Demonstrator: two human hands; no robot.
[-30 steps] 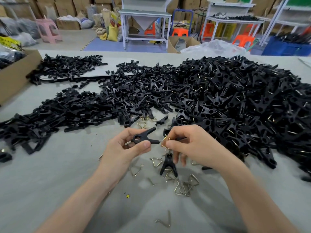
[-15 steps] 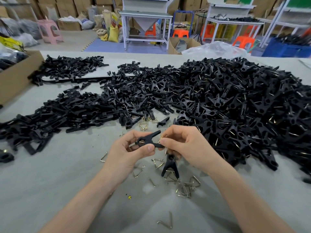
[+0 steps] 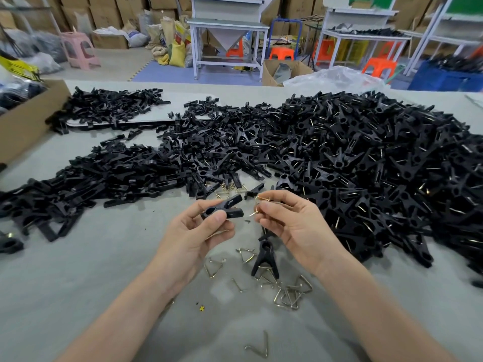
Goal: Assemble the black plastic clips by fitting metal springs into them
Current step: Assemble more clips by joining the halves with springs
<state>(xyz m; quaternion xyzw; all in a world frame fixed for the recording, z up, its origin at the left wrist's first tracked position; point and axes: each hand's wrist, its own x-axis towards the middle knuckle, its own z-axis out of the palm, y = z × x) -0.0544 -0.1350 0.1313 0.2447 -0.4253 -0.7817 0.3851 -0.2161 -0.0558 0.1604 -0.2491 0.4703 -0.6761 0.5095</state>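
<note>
My left hand (image 3: 198, 231) grips a black plastic clip (image 3: 224, 209) between thumb and fingers, its jaws pointing right. My right hand (image 3: 290, 220) pinches a brass-coloured metal spring (image 3: 257, 205) just to the right of the clip, a small gap between them. Under my right hand a second black clip (image 3: 265, 259) lies on the grey table among several loose springs (image 3: 290, 293).
A big heap of assembled clips (image 3: 366, 165) fills the right half of the table. Unassembled clip halves (image 3: 91, 178) spread across the left. A cardboard box (image 3: 23, 121) stands at the left edge. One spring (image 3: 258, 346) lies near the front.
My hands have drawn slightly apart: the spring in my right hand was against the clip's end, and now a small gap separates them. The clip has tilted a little.
</note>
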